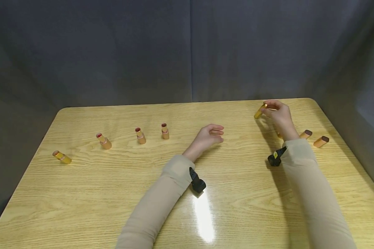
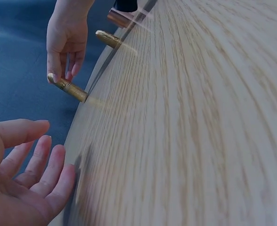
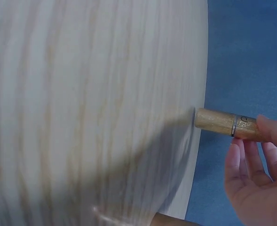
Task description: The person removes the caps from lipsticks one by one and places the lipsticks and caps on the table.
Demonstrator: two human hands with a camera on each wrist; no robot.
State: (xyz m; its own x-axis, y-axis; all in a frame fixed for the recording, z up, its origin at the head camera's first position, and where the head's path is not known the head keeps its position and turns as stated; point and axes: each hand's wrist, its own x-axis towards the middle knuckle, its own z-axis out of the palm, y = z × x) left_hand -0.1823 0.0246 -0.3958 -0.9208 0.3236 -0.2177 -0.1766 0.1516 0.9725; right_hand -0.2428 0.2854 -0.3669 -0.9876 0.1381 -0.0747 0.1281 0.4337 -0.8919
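My right hand (image 1: 278,116) pinches the upper end of a capped gold lipstick (image 1: 258,113) near the table's far right edge. Its base meets or nearly meets the tabletop, as the lipstick (image 3: 216,121) in the right wrist view shows. My left hand (image 1: 205,137) hovers near the middle of the table, fingers loosely bent and holding nothing. In the left wrist view the left hand (image 2: 30,174) has its thumb apart from the fingers. Behind my right wrist, a second gold lipstick (image 1: 279,135) is mostly hidden in the head view; it (image 2: 108,38) shows standing in the left wrist view.
Two capped rose-gold lipsticks (image 1: 306,134) (image 1: 321,141) stand beside my right wrist. On the left stand several uncapped ones: a gold one (image 1: 62,157) and rose-gold ones (image 1: 104,141) (image 1: 140,136) (image 1: 165,131). Dark curtains (image 1: 127,52) hang behind the wooden table (image 1: 96,207).
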